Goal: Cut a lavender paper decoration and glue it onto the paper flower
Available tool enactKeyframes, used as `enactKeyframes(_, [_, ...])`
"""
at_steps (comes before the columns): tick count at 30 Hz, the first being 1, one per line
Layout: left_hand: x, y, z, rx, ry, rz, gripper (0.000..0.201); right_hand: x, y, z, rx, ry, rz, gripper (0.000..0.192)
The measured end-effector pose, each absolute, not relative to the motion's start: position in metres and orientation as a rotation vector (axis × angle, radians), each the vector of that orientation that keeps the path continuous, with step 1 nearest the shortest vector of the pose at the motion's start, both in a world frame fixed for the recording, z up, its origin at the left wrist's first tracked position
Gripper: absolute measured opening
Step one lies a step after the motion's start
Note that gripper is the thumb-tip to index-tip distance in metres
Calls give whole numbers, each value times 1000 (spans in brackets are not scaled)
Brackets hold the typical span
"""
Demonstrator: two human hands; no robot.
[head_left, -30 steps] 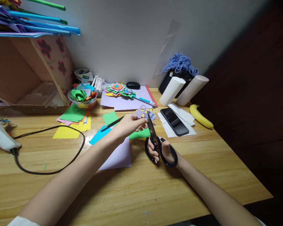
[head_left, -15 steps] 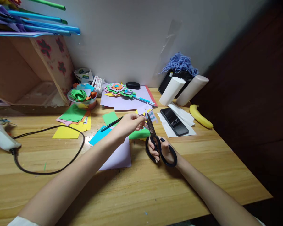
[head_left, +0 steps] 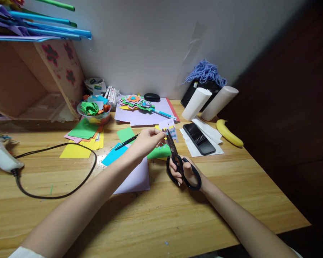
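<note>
My right hand (head_left: pixel 187 172) grips black-handled scissors (head_left: pixel 172 146), with fingers and thumb through the loops. The blades point away from me, their tips close to my left fingertips and slightly apart. My left hand (head_left: pixel 151 140) is closed in a pinch at the blade tips, on what looks like a small piece of purplish paper (head_left: pixel 163 131), mostly hidden by the fingers. Behind the hands lie patterned lilac and yellow paper scraps (head_left: pixel 171 130). Beneath my left hand are a green sheet (head_left: pixel 159 152), a blue sheet (head_left: pixel 114 154), a lilac sheet (head_left: pixel 137 177) and a dark patterned pen (head_left: pixel 126 142).
A phone (head_left: pixel 199 139) rests on white paper, beside a banana (head_left: pixel 229 134) and two white rolls (head_left: pixel 197 104). Further back lies a layered paper flower (head_left: pixel 134 101). At left are a scrap bowl (head_left: pixel 94 116), coloured paper (head_left: pixel 83 129), a cable (head_left: pixel 94 172) and a cardboard box (head_left: pixel 60 82).
The scissors' blades and my left fingertips have shifted very slightly, with the fingertips a little to the left. My grip on the scissors is the same, and the other things lie unmoved.
</note>
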State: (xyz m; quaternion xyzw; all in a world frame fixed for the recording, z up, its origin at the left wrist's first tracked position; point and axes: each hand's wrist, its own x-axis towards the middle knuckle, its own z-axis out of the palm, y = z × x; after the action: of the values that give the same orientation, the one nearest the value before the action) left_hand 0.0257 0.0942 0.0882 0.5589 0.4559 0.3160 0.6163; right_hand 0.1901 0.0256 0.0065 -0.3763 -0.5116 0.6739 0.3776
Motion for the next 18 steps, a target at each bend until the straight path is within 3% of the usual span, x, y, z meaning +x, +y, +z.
enactKeyframes(18, [26, 94, 86, 1355, 1116, 817, 20, 193, 27, 5, -974, -1266, 1759, 65])
